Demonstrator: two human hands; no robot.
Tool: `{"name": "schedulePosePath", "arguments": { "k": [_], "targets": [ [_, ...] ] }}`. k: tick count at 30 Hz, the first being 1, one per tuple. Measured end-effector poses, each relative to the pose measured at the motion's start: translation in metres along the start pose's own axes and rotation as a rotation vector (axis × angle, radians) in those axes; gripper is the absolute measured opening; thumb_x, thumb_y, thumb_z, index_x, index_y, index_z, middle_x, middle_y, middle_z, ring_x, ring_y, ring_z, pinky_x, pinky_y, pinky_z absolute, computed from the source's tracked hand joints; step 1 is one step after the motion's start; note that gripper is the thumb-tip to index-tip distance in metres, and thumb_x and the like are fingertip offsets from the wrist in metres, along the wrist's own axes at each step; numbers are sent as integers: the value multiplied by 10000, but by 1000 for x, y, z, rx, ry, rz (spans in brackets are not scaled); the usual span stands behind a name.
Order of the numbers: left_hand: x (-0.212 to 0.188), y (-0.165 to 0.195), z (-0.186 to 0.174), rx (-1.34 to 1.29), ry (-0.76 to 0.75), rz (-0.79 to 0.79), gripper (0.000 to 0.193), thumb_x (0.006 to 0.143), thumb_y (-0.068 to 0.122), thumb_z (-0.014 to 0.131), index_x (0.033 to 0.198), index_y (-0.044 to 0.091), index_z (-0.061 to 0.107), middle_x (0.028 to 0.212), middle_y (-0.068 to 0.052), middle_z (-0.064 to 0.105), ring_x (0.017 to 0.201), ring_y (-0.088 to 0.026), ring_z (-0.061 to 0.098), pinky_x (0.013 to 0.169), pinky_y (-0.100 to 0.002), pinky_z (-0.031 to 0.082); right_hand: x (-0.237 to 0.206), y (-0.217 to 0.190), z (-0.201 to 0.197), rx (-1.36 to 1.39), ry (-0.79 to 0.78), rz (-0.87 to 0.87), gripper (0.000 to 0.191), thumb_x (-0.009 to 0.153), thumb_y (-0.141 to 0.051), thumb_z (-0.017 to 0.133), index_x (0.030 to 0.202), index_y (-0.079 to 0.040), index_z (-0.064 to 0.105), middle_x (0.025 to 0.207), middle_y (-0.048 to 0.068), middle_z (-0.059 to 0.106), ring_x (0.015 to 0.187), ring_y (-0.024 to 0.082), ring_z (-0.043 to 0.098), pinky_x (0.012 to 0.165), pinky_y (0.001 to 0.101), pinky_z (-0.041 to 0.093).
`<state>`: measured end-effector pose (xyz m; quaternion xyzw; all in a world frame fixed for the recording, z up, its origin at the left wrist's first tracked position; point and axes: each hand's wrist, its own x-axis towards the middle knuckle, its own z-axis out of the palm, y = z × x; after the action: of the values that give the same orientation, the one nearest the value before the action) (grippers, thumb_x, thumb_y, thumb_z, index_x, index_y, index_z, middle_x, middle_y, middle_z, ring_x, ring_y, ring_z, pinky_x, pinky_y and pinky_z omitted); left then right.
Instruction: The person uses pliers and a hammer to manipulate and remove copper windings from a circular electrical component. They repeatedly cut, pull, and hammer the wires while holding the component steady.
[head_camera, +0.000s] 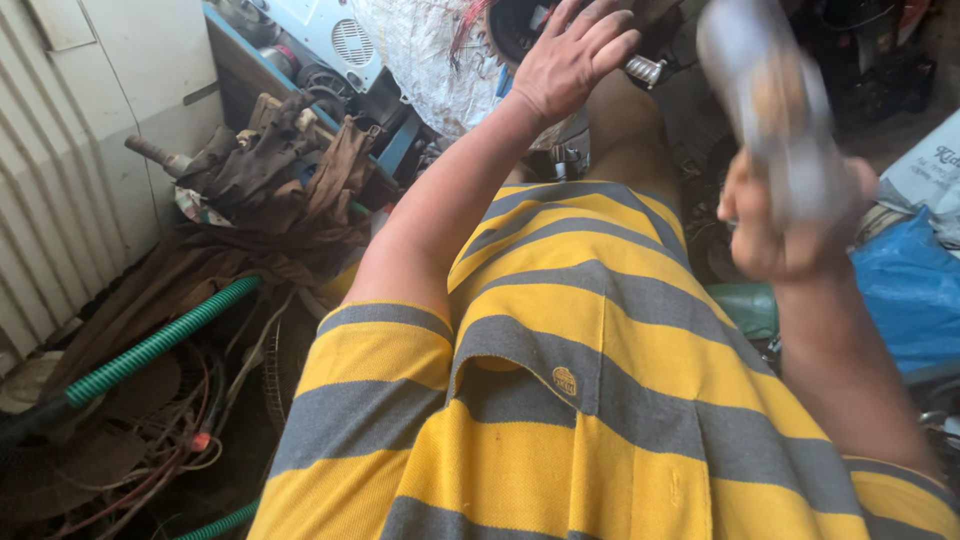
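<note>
My striped shirt (590, 380) fills most of what I see, because I am looking straight down my own front with both arms raised ahead of me. To my left lies a heap of brown rags (270, 190) and a green hose (160, 340) over tangled wires (150, 470) on the floor, dumped rather than stacked. A blue bag (910, 290) sits by my right forearm. My right hand (790, 225) is clenched around a clear bottle (770, 100), held upright at chest height, blurred so I cannot tell its contents. My left hand (570, 60) is empty, fingers (600, 30) spread and released, reaching out toward the clutter of machine parts beyond.
</note>
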<state>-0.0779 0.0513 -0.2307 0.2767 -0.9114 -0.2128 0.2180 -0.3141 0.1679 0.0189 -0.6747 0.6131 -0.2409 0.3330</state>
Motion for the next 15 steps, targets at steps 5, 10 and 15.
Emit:
{"name": "schedulePosePath", "arguments": {
  "k": [5, 10, 15],
  "targets": [
    [8, 3, -2, 6, 29, 0, 426, 945, 139, 602, 1358, 166, 502, 1350, -77, 579, 1363, -303, 507, 1210, -549, 269, 3, 9, 25, -194, -9, -72, 309, 1109, -294, 580, 1091, 11, 632, 879, 214, 678, 805, 402, 694, 706, 472, 551],
    [14, 4, -4, 60, -39, -5, 406, 942, 130, 581, 1343, 142, 517, 1355, -102, 580, 1363, -326, 499, 1213, -575, 223, -4, 7, 20, -303, -105, 136, 329, 1124, -313, 631, 991, -14, 594, 847, 215, 648, 805, 437, 665, 691, 476, 523],
    [9, 3, -5, 59, -67, -5, 408, 946, 138, 581, 1352, 165, 540, 1335, -105, 575, 1385, -324, 471, 1221, -618, 176, -12, -7, 21, -169, 75, -148, 240, 1091, -196, 527, 1033, 11, 633, 791, 186, 660, 666, 383, 669, 620, 459, 527]
  ]
}}
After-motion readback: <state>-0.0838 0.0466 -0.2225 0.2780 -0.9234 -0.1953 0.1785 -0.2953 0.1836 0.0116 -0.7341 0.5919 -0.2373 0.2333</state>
